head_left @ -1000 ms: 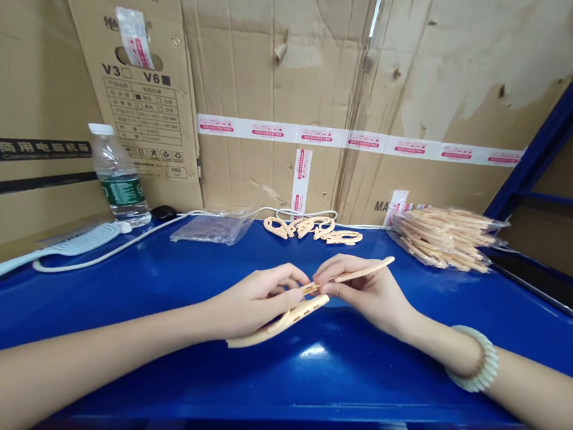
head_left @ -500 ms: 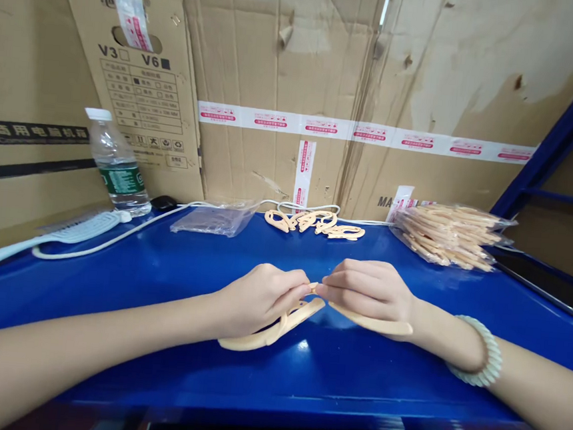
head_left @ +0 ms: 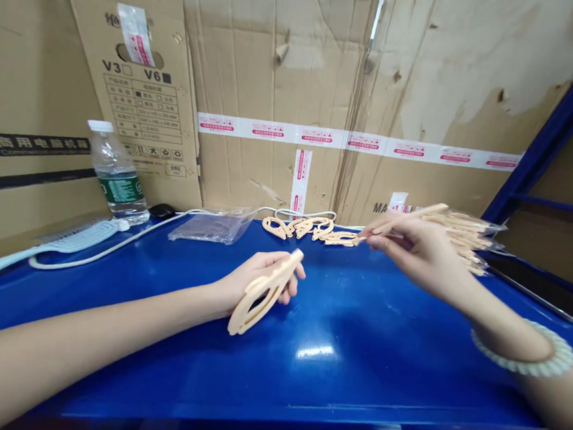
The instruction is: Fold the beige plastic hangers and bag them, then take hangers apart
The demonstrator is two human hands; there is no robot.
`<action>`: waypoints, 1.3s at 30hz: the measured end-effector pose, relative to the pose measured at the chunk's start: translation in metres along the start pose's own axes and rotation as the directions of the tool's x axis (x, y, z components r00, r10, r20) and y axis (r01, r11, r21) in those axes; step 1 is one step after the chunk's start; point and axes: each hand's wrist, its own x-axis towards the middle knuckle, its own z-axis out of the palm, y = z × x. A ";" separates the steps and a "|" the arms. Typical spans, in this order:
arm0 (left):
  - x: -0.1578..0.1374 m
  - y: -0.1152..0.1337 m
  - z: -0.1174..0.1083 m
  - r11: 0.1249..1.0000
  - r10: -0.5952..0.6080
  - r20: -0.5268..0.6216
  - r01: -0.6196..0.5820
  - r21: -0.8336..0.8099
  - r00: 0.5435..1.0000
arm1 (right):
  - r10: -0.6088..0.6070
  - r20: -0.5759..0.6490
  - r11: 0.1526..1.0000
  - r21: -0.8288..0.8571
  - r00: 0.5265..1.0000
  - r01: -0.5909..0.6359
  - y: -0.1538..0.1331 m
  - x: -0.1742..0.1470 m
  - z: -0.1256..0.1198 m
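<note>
My left hand (head_left: 261, 280) is closed round a beige curved piece (head_left: 264, 290) with a long slot in it, held tilted above the blue table. My right hand (head_left: 424, 250) reaches to the back, fingertips pinched together at the right end of a row of similar beige pieces (head_left: 310, 227). Blur hides whether the fingertips grip one of them. A slim beige strip (head_left: 430, 209) rises over the top of the right hand and seems to be held in it. Behind this hand lies a clear bag (head_left: 470, 234) full of beige pieces, partly covered by it.
On the blue table (head_left: 353, 375), a flat clear plastic bag (head_left: 205, 226) lies left of the row. A water bottle (head_left: 121, 187), a pale blue brush-like object (head_left: 73, 240) and a white cable (head_left: 112, 253) stand at left. A dark phone (head_left: 550, 292) is at right. Cardboard walls the back.
My hands have parted from where they met over the table's middle. The right hand moved back and right to the row; the left turned, its piece now tilted up.
</note>
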 end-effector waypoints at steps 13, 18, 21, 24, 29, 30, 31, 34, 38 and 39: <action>0.005 0.008 -0.006 0.895 -0.204 -0.220 0.090 -0.438 0.954 | 0.508 0.541 0.815 -0.049 0.670 -0.577 0.031 -0.009 0.019; 0.006 0.005 -0.001 0.908 -0.178 -0.254 0.060 -0.414 0.951 | -0.044 0.257 0.989 -0.122 0.965 0.078 -0.014 -0.014 0.035; 0.006 0.002 -0.002 0.906 -0.140 -0.260 0.018 -0.422 0.955 | -0.386 0.355 0.904 -0.037 0.851 0.425 -0.039 -0.020 0.052; 0.003 0.002 -0.003 0.882 -0.129 -0.223 0.009 -0.471 0.966 | -0.473 0.346 0.863 -0.007 0.811 0.506 -0.044 -0.025 0.064; -0.004 0.001 0.005 0.941 -0.038 -0.193 -0.030 -0.338 0.980 | -0.376 0.346 0.920 0.027 0.859 0.392 -0.034 -0.025 0.067; -0.006 -0.001 0.007 0.962 -0.007 -0.186 -0.045 -0.271 0.983 | -0.366 0.351 0.924 0.024 0.862 0.382 -0.033 -0.025 0.067; -0.008 -0.003 0.009 0.977 0.025 -0.172 -0.061 -0.205 0.985 | -0.362 0.352 0.925 0.017 0.863 0.380 -0.031 -0.025 0.066; -0.012 -0.007 0.010 0.991 0.069 -0.101 -0.080 -0.109 0.993 | -0.384 0.335 0.911 -0.012 0.860 0.411 -0.029 -0.024 0.064; -0.014 -0.009 0.006 0.993 0.042 -0.041 -0.047 -0.109 0.998 | -0.432 0.321 0.873 -0.083 0.842 0.480 -0.027 -0.023 0.062; -0.014 -0.008 0.005 0.994 0.039 -0.034 -0.042 -0.100 0.999 | -0.429 0.322 0.866 -0.119 0.844 0.486 -0.027 -0.023 0.062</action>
